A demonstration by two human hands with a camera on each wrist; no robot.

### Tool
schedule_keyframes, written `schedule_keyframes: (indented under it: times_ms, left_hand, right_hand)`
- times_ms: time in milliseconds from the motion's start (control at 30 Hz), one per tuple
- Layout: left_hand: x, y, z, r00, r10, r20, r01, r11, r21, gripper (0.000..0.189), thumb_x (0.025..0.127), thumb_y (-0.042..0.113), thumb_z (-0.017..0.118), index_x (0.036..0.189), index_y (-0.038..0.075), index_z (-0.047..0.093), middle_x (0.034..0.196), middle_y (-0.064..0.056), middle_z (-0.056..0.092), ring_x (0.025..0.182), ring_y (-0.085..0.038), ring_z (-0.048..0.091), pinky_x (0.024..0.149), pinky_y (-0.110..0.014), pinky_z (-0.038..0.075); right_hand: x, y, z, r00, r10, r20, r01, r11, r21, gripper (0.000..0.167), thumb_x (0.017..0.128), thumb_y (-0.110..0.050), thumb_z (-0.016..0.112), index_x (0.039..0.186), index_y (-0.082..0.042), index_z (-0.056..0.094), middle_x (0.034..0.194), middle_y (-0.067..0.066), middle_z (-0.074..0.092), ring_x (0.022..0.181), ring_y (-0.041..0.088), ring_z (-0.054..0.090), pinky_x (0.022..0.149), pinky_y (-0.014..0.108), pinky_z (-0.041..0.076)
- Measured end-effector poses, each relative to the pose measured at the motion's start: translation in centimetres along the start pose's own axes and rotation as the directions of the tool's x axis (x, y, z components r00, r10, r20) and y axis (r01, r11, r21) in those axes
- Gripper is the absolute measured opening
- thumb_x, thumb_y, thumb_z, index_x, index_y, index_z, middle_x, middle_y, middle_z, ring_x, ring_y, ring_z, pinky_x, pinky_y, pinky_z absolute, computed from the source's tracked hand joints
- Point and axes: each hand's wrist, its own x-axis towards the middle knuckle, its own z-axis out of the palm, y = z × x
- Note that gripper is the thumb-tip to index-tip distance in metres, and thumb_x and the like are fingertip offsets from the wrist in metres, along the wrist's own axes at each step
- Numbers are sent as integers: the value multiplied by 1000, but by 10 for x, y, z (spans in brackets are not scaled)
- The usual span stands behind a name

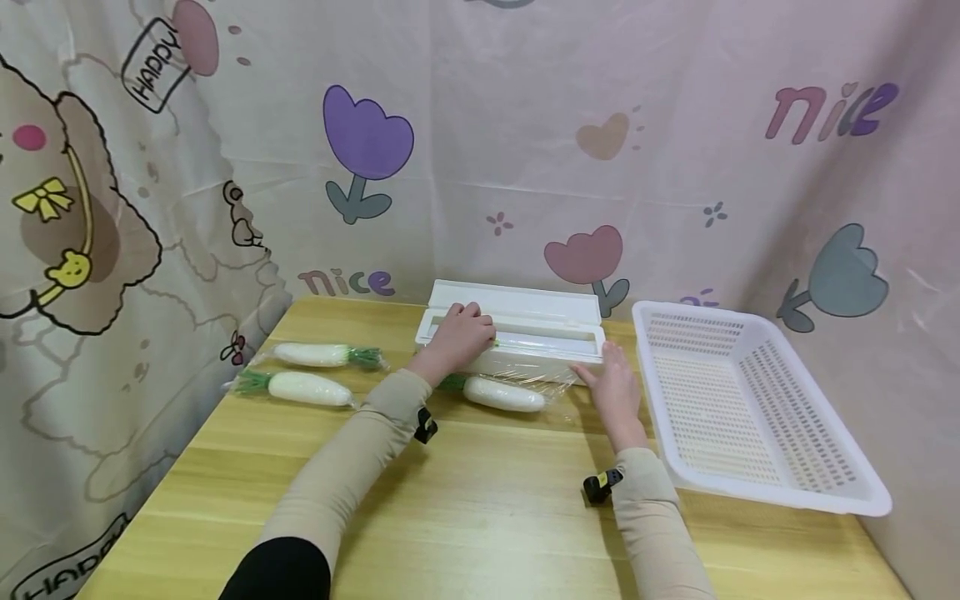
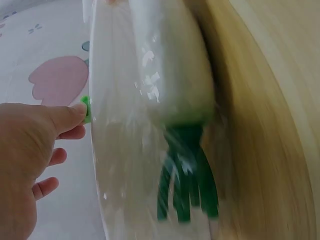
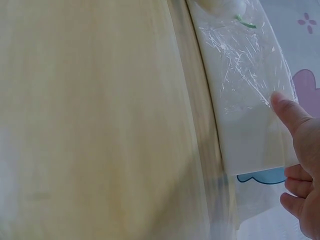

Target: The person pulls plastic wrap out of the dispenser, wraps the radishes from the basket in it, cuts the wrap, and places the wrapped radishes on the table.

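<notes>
A white cling film dispenser (image 1: 517,337) lies at the back of the table with its lid raised. My left hand (image 1: 463,335) is over its left part, thumb and fingertip pinching a small green slide cutter (image 2: 86,110) at the top edge. My right hand (image 1: 618,392) grips the dispenser's right end, thumb on the front face (image 3: 250,135) and fingers behind. Clear film (image 1: 536,377) hangs down the front. A white radish with a green top (image 1: 504,394) lies just before the dispenser, under film; its green stalks (image 2: 187,170) show in the left wrist view.
Two film-wrapped white radishes, a rear one (image 1: 311,355) and a front one (image 1: 309,388), lie on the table at the left. A white plastic basket (image 1: 675,400) stands at the right, close to my right hand. A printed curtain (image 1: 480,183) hangs behind the wooden table (image 1: 495,508).
</notes>
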Motion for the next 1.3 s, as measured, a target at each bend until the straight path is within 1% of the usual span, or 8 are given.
schedule_keyframes:
  times_ms: [200, 367, 600, 767, 900, 1033, 1200, 1300]
  left_hand:
    - [-11, -14, 1, 999, 3, -52, -4, 1000, -21, 13, 97, 27, 59, 96, 25, 72, 92, 7, 63, 94, -18, 45, 87, -40, 40]
    - [-19, -24, 0, 997, 1, -75, -4, 999, -46, 12, 95, 24, 61, 94, 22, 72, 92, 5, 64, 95, -20, 47, 88, -42, 40]
    - [-27, -38, 3, 996, -8, -83, 5, 999, -34, 11, 94, 26, 63, 96, 22, 74, 97, 6, 68, 98, -20, 50, 91, -43, 42]
    - [-33, -44, 5, 992, 3, -123, -7, 1000, -31, 10, 93, 24, 64, 93, 22, 73, 92, 5, 66, 94, -20, 48, 89, -44, 41]
    - [-38, -48, 1, 990, 14, -137, -15, 1000, -6, 10, 94, 23, 63, 91, 22, 72, 88, 5, 63, 91, -20, 46, 90, -44, 41]
    - [-43, -52, -2, 992, 8, -126, -8, 1000, -5, 10, 93, 22, 63, 90, 21, 72, 87, 4, 63, 91, -21, 46, 90, -46, 41]
    - [-47, -60, -1, 997, -21, -79, 20, 1000, -11, 10, 94, 23, 62, 94, 20, 72, 89, 3, 63, 92, -22, 45, 93, -47, 40]
    - [-50, -63, -2, 997, -19, -78, 18, 1000, -18, 10, 93, 23, 63, 94, 19, 72, 90, 2, 64, 93, -23, 46, 92, -48, 41]
  right_hand:
    - [1, 2, -1, 1000, 10, 10, -10, 1000, -3, 88, 84, -50, 69, 145, 5, 37, 152, 24, 36, 143, 41, 32, 115, 54, 31]
    - [0, 1, -1, 1000, 1, 4, -1, 1000, -1, 88, 84, -50, 69, 144, 5, 38, 151, 24, 37, 142, 41, 33, 115, 53, 32]
    - [0, 1, -2, 1000, 13, 14, -13, 1000, -7, 87, 85, -51, 68, 145, 4, 37, 153, 22, 36, 143, 41, 33, 116, 52, 31]
    - [0, 1, -2, 1000, 6, 16, -6, 1000, -14, 87, 86, -50, 67, 145, 5, 37, 152, 23, 36, 142, 42, 34, 116, 52, 30]
    - [0, -1, -2, 1000, -1, 5, 1, 1000, -7, 86, 85, -50, 68, 144, 5, 39, 151, 23, 39, 141, 41, 36, 116, 52, 32]
    - [-1, -1, -2, 1000, 3, 3, -3, 1000, -1, 86, 85, -50, 68, 144, 5, 39, 151, 23, 39, 141, 41, 36, 116, 51, 31]
    - [0, 0, -2, 1000, 13, 8, -13, 1000, 1, 87, 85, -51, 68, 144, 5, 38, 151, 23, 38, 141, 41, 35, 116, 52, 31]
    - [0, 0, -1, 1000, 17, 12, -17, 1000, 6, 87, 85, -51, 68, 145, 4, 38, 152, 22, 37, 142, 41, 34, 117, 51, 30]
